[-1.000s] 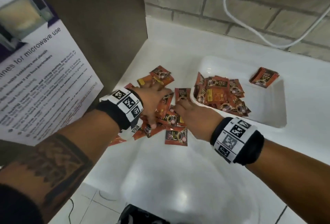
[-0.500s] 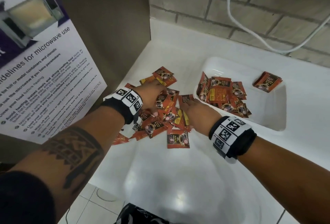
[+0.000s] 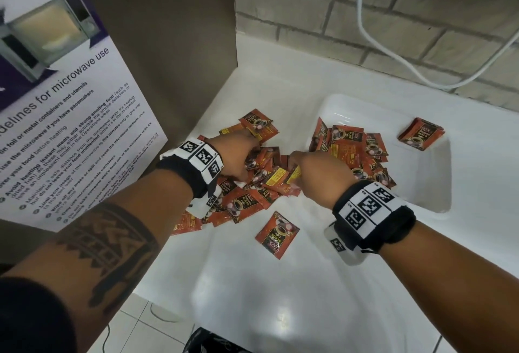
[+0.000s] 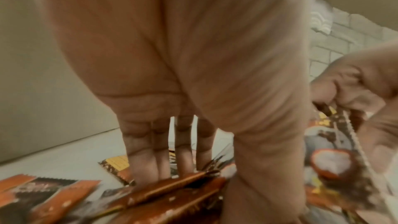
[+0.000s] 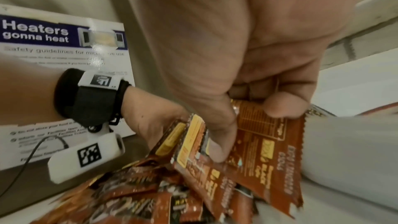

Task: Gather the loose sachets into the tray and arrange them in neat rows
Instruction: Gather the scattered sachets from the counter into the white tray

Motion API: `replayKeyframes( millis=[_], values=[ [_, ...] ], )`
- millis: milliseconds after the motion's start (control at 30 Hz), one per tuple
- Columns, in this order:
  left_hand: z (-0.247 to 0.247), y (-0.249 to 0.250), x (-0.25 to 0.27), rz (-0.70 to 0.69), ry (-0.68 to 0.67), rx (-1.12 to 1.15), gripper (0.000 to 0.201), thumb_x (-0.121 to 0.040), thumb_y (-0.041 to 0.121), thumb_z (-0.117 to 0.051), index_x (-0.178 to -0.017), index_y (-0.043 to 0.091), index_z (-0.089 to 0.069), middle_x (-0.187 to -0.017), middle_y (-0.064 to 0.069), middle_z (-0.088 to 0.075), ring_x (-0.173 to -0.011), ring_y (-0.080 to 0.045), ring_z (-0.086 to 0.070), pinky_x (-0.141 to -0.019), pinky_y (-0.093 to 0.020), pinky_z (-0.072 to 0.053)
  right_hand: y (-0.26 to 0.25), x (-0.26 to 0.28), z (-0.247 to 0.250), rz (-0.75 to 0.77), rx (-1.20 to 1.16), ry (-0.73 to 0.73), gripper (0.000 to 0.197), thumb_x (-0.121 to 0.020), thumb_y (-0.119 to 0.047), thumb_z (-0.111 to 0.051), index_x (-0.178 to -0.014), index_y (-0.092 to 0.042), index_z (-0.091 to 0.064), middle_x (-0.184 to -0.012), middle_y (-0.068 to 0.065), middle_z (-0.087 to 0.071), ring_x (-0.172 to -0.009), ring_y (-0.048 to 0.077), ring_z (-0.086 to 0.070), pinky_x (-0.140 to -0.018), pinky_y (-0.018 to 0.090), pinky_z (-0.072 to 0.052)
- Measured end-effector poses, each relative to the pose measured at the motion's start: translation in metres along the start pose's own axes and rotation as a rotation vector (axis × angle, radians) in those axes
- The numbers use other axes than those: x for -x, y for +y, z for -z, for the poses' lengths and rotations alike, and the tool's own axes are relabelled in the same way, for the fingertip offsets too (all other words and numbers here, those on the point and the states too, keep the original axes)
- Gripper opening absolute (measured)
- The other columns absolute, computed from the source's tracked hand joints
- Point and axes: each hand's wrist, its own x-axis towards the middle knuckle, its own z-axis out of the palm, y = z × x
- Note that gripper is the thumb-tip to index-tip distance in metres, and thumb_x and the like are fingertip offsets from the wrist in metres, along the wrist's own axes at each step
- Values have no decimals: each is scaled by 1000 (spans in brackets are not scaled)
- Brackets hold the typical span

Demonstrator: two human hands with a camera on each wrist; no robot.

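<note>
From the head view I judge the job well short of halfway: a jumble of sachets lies in the left part of the tray (image 3: pixel 438 201), overlapping at all angles, with one small stack of sachets (image 3: pixel 421 134) set apart in its far right corner, and I see nothing there that counts as a neat row yet. The bigger heap of loose sachets (image 3: pixel 252 192) is on the white surface (image 3: pixel 280 296) just left of the tray, and one stray sachet (image 3: pixel 276 234) lies alone nearer me. My left hand (image 3: pixel 236 156) and right hand (image 3: pixel 320 175) are both down in that heap, but from above the backs of the hands cover the fingers, so I cannot read either grip here. In the left wrist view the left hand's fingers (image 4: pixel 148 156) reach straight down with their tips dug in behind a ridge of packets; I take it as pushing with nothing clasped, though the tips are buried and the picture is soft. In the right wrist view the right hand's thumb (image 5: pixel 217 135) and curled fingers grasp a fan of several packets (image 5: pixel 247 151) standing on edge; how many I cannot count. A microwave notice (image 5: pixel 62 40) stands behind, and the tray is only a pale edge at the right here.
</note>
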Motion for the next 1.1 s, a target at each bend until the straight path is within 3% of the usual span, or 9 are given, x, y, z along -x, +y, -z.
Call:
replayKeyframes(
  millis=[200, 267, 400, 467, 600, 733, 900, 1000, 1100],
  values=[
    [7, 6, 3, -15, 34, -19, 30, -87, 28, -72, -112, 14, -64, -108, -7, -65, -91, -22, -60, -71, -28, -43, -10, 8, 12, -93, 145, 51, 26, -93, -12, -55, -119, -16, -57, -74, -2, -45, -74, 24, -58, -59, 29, -44],
    [10, 7, 4, 7, 83, -17, 23, -91, 26, -67, -110, 12, -64, -104, -6, -64, -86, -21, -56, -70, -28, -40, -16, 10, 12, -91, 145, 17, 26, -93, -11, -54, -118, -17, -58, -81, -1, -51, -79, 24, -60, -61, 30, -43],
    [16, 6, 6, 38, 158, -12, 21, -92, 13, -62, -112, 11, -66, -109, -9, -65, -96, -26, -61, -72, -27, -38, -25, 6, 10, -39, 114, 19, 27, -91, -19, -60, -118, -22, -61, -113, 0, -58, -108, 23, -60, -98, 44, -41],
    [18, 4, 8, 50, 163, -2, 25, -91, 13, -62, -116, 11, -66, -114, -10, -66, -102, -29, -62, -74, -28, -40, -26, -1, 8, -22, 46, -13, 26, -89, -25, -68, -115, -22, -63, -120, 0, -55, -110, 22, -59, -106, 48, -36],
    [24, -2, 12, 72, 192, 62, 35, -88, 9, -65, -123, 14, -67, -117, -14, -68, -104, -33, -63, -78, -30, -45, -31, -19, 6, 49, -125, -105, 25, -83, -23, -78, -106, -19, -68, -125, 2, -53, -93, 18, -55, -88, 32, -49],
    [33, -3, 14, 94, 213, 68, 16, -89, 8, -63, -104, 5, -69, -106, -16, -69, -85, -27, -58, -71, -28, -40, -41, -35, 0, 124, -106, -91, 31, -82, -21, -79, -109, -20, -65, -134, 2, -49, -111, 22, -57, -98, 40, -46],
    [35, -9, 12, 121, 224, 71, 3, -89, 9, -64, -90, 9, -61, -95, -12, -64, -77, -21, -50, -52, -24, -29, -44, -55, -9, 99, -48, -180, 50, -83, -27, -79, -128, -14, -62, -142, 9, -47, -122, 26, -54, -101, 36, -48],
    [35, -12, 11, 128, 234, 63, 10, -92, 10, -61, -97, 2, -65, -95, -12, -61, -79, -22, -50, -52, -25, -27, -42, -60, -10, 74, -79, -168, 55, -84, -28, -78, -133, -12, -60, -136, 10, -53, -120, 27, -56, -98, 33, -46],
    [36, -13, 11, 138, 235, 58, 9, -92, 10, -60, -96, 2, -63, -90, -9, -56, -80, -23, -49, -61, -27, -31, -41, -60, -10, 65, -106, -135, 50, -85, -26, -77, -131, -12, -61, -130, 8, -58, -117, 26, -57, -89, 30, -43]
  ],
)
